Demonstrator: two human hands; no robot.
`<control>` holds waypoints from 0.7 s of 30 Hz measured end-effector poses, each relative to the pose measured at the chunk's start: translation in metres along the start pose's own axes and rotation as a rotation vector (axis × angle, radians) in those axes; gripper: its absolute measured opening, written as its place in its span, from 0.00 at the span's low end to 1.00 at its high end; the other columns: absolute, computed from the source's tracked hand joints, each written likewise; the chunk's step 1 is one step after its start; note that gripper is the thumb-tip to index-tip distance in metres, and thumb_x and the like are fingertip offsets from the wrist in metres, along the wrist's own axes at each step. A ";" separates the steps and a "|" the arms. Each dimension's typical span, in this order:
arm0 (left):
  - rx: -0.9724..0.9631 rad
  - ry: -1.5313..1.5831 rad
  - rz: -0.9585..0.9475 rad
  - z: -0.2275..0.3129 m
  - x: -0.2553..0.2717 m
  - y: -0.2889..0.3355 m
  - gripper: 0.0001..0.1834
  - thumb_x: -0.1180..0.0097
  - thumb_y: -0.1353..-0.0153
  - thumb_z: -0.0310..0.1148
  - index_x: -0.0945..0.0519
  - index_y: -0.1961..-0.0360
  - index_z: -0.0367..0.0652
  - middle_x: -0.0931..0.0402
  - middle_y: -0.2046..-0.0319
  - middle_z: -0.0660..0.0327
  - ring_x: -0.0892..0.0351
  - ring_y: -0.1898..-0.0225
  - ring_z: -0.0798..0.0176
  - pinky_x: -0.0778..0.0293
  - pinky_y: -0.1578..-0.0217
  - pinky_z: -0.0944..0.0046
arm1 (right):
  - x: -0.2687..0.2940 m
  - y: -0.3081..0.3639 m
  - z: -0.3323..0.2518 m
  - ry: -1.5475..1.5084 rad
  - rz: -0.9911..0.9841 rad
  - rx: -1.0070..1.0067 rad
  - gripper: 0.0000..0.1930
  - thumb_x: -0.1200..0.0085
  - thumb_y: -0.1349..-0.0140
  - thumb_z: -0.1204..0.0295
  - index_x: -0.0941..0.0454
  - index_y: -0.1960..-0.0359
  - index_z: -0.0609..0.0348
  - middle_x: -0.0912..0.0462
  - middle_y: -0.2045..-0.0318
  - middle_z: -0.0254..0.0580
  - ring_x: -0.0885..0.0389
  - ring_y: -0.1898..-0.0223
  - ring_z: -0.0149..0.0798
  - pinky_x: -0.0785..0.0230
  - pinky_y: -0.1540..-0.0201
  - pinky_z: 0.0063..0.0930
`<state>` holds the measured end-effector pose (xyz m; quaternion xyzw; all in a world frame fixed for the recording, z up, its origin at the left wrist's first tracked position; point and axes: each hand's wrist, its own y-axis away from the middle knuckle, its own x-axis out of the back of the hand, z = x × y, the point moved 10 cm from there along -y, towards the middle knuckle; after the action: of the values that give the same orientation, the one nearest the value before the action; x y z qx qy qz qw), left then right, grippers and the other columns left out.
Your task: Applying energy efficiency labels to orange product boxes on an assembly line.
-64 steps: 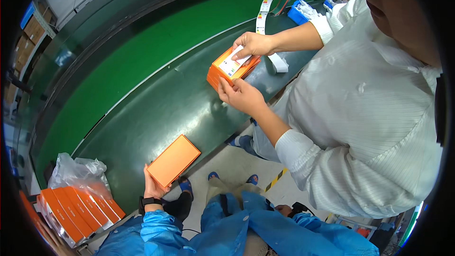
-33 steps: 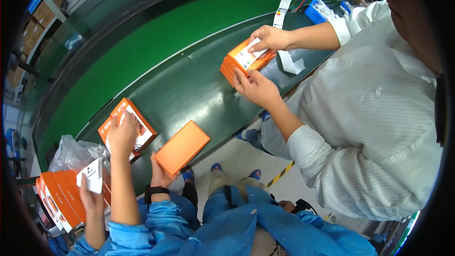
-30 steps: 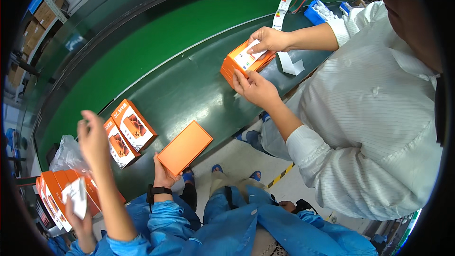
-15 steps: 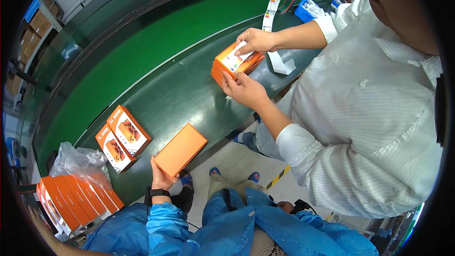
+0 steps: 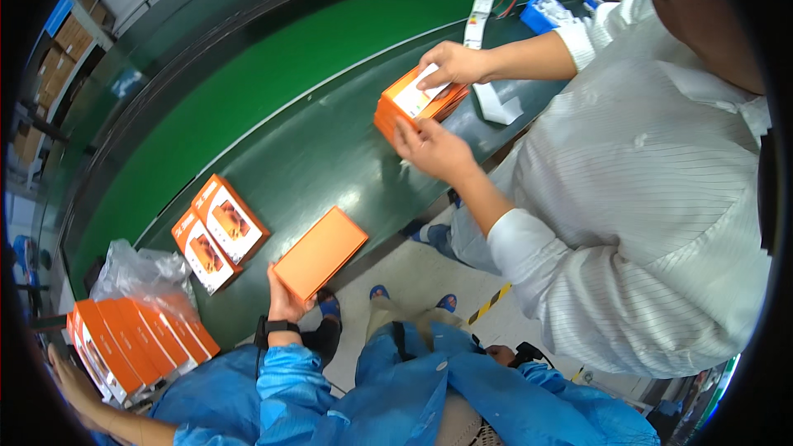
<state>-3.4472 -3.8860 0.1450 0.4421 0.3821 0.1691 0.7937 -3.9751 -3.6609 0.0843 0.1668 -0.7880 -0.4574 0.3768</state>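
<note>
**Left grip on the plain orange box, bench edge**

Head view. Left hand (image 5: 285, 304), watch on the wrist, is closed on the near end of a plain orange box (image 5: 320, 252); the thumb lies on top. The box lies flat at the near edge of the dark green bench (image 5: 330, 157), one corner past the lip. Right hand (image 5: 499, 355) shows only as a sliver low by the lap; I cannot tell its grip.

Against the frame half a second back: box and left grip unchanged. The two printed orange boxes (image 5: 219, 231) lie side by side to the left as before. A co-worker's bare forearm (image 5: 78, 384) has now come in beside the row of orange boxes (image 5: 132, 343) standing on edge by a clear plastic bag (image 5: 136, 268).

A person in a white striped coat (image 5: 661, 223) holds another orange box (image 5: 417, 103) in both hands further along.

Bright green belt (image 5: 273, 74) runs behind the bench. Pale floor below, with a yellow-black stripe (image 5: 487, 307).
</note>
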 end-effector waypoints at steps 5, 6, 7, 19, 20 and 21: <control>0.013 -0.066 -0.097 0.001 -0.001 -0.013 0.40 0.75 0.47 0.74 0.31 0.48 0.57 0.21 0.61 0.62 0.20 0.67 0.51 0.33 0.87 0.67 | 0.007 0.004 -0.003 -0.114 -0.033 0.006 0.14 0.46 0.44 0.64 0.20 0.60 0.57 0.17 0.65 0.47 0.19 0.62 0.41 0.29 0.56 0.32; 0.023 -0.084 -0.090 0.000 -0.007 -0.011 0.40 0.76 0.46 0.74 0.31 0.48 0.57 0.21 0.62 0.62 0.20 0.68 0.51 0.33 0.87 0.67 | 0.008 0.007 -0.005 -0.108 -0.027 -0.008 0.14 0.46 0.44 0.65 0.20 0.60 0.58 0.17 0.66 0.47 0.19 0.63 0.41 0.29 0.56 0.32; 0.045 -0.084 -0.084 -0.002 -0.003 -0.011 0.40 0.77 0.46 0.74 0.31 0.48 0.57 0.21 0.62 0.62 0.20 0.69 0.52 0.33 0.86 0.67 | 0.016 0.010 -0.017 -0.101 -0.021 -0.016 0.14 0.46 0.44 0.65 0.21 0.60 0.59 0.17 0.66 0.48 0.19 0.63 0.41 0.29 0.57 0.32; 0.037 -0.035 -0.004 0.002 -0.002 -0.003 0.43 0.78 0.46 0.74 0.28 0.51 0.52 0.20 0.70 0.53 0.23 0.81 0.56 0.36 0.90 0.70 | 0.003 -0.008 0.007 -0.099 -0.035 -0.012 0.15 0.44 0.48 0.67 0.21 0.61 0.61 0.18 0.70 0.44 0.21 0.66 0.37 0.30 0.60 0.30; 0.041 -0.040 -0.020 0.002 -0.004 -0.003 0.43 0.78 0.46 0.74 0.28 0.51 0.52 0.20 0.70 0.53 0.23 0.81 0.56 0.36 0.90 0.70 | 0.006 -0.001 0.000 -0.109 -0.035 -0.018 0.14 0.44 0.48 0.67 0.21 0.61 0.61 0.18 0.69 0.44 0.21 0.66 0.37 0.30 0.59 0.30; 0.063 -0.084 -0.042 0.001 -0.004 -0.002 0.41 0.77 0.46 0.74 0.27 0.53 0.55 0.21 0.70 0.59 0.25 0.79 0.58 0.37 0.88 0.69 | 0.009 0.005 -0.007 -0.120 -0.031 -0.023 0.14 0.45 0.48 0.67 0.21 0.61 0.60 0.18 0.69 0.44 0.21 0.65 0.38 0.30 0.58 0.30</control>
<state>-3.4494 -3.8897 0.1451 0.4654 0.3627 0.1217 0.7982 -3.9754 -3.6678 0.0950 0.1468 -0.8011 -0.4814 0.3239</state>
